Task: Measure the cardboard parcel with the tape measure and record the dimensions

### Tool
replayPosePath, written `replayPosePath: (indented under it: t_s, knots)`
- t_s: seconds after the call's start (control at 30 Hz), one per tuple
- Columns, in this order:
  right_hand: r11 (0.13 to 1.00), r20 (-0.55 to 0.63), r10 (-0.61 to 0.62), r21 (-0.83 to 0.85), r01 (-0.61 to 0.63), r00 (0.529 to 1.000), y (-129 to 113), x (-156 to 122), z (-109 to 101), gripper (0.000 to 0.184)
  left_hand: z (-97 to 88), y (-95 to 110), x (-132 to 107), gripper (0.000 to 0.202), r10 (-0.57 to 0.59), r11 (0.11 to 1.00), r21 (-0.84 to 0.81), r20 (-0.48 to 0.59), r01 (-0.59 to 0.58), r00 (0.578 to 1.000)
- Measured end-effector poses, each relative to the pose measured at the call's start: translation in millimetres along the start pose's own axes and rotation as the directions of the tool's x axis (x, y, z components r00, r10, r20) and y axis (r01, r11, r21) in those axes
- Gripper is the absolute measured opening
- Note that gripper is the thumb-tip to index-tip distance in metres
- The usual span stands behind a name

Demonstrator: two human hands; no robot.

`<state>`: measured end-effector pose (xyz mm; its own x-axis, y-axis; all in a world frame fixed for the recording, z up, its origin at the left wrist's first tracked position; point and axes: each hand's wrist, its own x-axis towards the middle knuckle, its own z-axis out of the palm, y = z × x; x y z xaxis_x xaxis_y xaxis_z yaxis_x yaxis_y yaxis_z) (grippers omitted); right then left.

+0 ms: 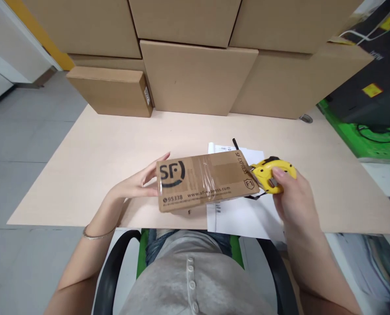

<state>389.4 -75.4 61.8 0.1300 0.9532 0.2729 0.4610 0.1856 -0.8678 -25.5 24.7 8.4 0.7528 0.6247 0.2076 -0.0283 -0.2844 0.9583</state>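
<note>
My left hand point(141, 180) grips the left end of a brown cardboard box point(221, 173); some of its fingers are hidden behind the box. Clear tape runs across the box's middle, and its top carries black SF Express printing. The box is slightly tilted, above the front part of the table. My right hand point(291, 197) is closed around a yellow utility knife point(269, 174), thumb on its handle. The knife's front end meets the box's right edge; whether the blade has entered the cardboard I cannot tell.
White paper sheets point(237, 218) lie partly under the box, with a black pen-like stick point(235, 143) beyond it. A smaller carton point(116, 92) and several stacked large cartons point(195, 78) line the table's point(64, 183) back. Dark equipment point(362, 96) stands at right.
</note>
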Motion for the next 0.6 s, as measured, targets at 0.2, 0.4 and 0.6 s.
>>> replayPosePath:
  t_s: [0.2,0.4,0.6]
  knots:
    - [0.889,-0.186,0.171,0.452,-0.07,0.968,-48,58,29,0.025,35.7,36,8,0.122,0.162,0.945,0.288,-0.008,-0.153,0.987]
    - [0.911,-0.032,0.134,0.397,-0.111,0.99,-43,140,62,0.043,103.0,34,31,0.133,0.456,0.82,0.468,-0.185,-0.33,0.87]
    - [0.923,0.096,0.166,0.335,-0.189,0.981,-17,148,95,0.053,129.0,12,25,0.121,0.405,0.829,0.521,-0.313,-0.201,0.859]
